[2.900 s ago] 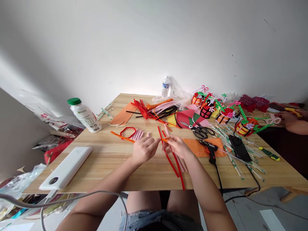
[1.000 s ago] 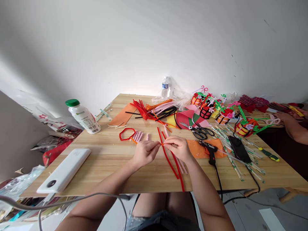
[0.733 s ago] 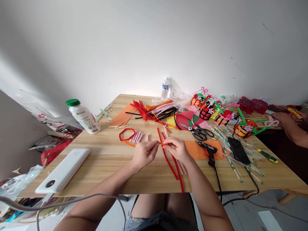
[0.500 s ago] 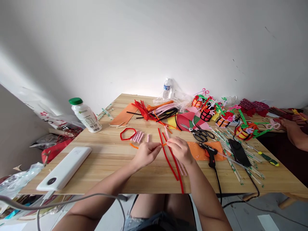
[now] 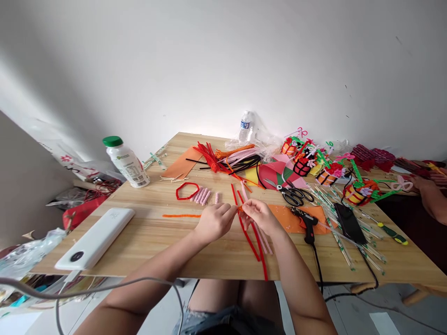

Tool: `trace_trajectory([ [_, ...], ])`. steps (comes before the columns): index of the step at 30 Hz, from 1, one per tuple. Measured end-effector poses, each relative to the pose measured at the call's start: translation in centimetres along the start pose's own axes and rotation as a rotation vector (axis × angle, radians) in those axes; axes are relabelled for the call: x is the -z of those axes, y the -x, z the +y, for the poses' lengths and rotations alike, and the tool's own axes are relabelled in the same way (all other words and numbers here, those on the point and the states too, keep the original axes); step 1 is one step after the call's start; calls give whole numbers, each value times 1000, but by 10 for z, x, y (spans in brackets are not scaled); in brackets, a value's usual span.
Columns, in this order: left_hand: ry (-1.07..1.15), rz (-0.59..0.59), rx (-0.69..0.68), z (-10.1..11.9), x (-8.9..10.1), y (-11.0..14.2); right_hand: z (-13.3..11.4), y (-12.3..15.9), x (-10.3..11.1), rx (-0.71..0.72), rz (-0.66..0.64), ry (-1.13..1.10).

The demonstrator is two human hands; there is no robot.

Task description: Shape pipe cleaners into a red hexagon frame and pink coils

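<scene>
My left hand (image 5: 214, 222) is closed on an orange pipe cleaner (image 5: 181, 216), whose straight tail sticks out to the left over the table. At the other end my right hand (image 5: 260, 216) pinches the same pipe cleaner, fingertips close to those of the left; the bit between them is mostly hidden. Beneath both hands lie two long red pipe cleaners (image 5: 249, 238) and some pink ones (image 5: 267, 245). Beyond the left hand are a red pipe-cleaner hexagon (image 5: 183, 198), several pink coiled pieces (image 5: 202, 196) and one coil (image 5: 217, 197) set apart.
To the right lie scissors (image 5: 295, 195), a glue gun (image 5: 308, 225), a phone (image 5: 350, 223), wrapped sticks (image 5: 338, 246) and a screwdriver (image 5: 393, 232). Small pipe-cleaner baskets (image 5: 328, 174) stand behind. On the left are a power bank (image 5: 98, 237) and a bottle (image 5: 127, 165). Another person's arm (image 5: 431, 197) shows far right.
The orange pipe cleaner's tail now reaches farther left and lies straighter. My left hand has turned, its knuckles more on top, and my right fingers have shifted their pinch. The view has moved slightly.
</scene>
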State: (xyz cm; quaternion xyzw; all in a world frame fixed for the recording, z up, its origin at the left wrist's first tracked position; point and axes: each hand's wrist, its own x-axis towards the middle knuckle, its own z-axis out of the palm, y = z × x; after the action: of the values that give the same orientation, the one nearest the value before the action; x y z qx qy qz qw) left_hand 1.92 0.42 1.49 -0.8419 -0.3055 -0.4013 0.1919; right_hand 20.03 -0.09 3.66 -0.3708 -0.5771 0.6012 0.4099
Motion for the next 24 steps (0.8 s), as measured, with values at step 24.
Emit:
trace_trajectory([
  [24, 2029, -869, 944, -15, 23, -10, 3, 2, -12, 908, 79, 542],
])
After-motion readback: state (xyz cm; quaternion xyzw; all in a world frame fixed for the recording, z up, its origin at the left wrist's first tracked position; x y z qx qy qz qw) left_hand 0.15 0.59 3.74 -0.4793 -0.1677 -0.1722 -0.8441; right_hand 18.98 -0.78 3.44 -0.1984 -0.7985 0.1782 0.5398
